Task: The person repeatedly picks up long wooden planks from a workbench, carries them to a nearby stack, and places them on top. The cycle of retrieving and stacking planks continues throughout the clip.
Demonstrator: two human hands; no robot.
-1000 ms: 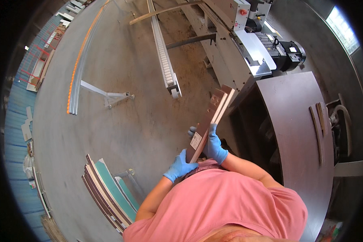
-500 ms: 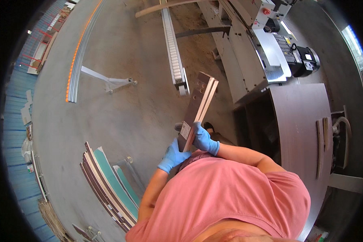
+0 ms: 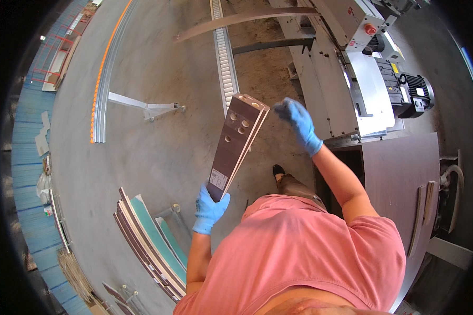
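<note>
My left hand (image 3: 210,211), in a blue glove, is closed around the lower end of a stack of narrow dark-brown boards (image 3: 232,142). The boards point away from me, tilted a little to the right. Several round holes show near their far end, a white label (image 3: 218,179) near my grip, and their edges are pale. Just right of the far end, my right hand (image 3: 299,122), also gloved in blue, is off the boards. Its fingers look apart with nothing seen in them, though they are somewhat blurred.
Ahead stands a roller conveyor (image 3: 225,63), with an orange-edged rail (image 3: 101,94) farther left. A machine with a red button (image 3: 370,29) and a dark cabinet-like table (image 3: 399,173) are at right. Several long panels (image 3: 150,236) stand at lower left.
My right hand has let go of the boards and moved up and right. The boards have swung left and turned more of their holed face into view, held by my left hand alone.
</note>
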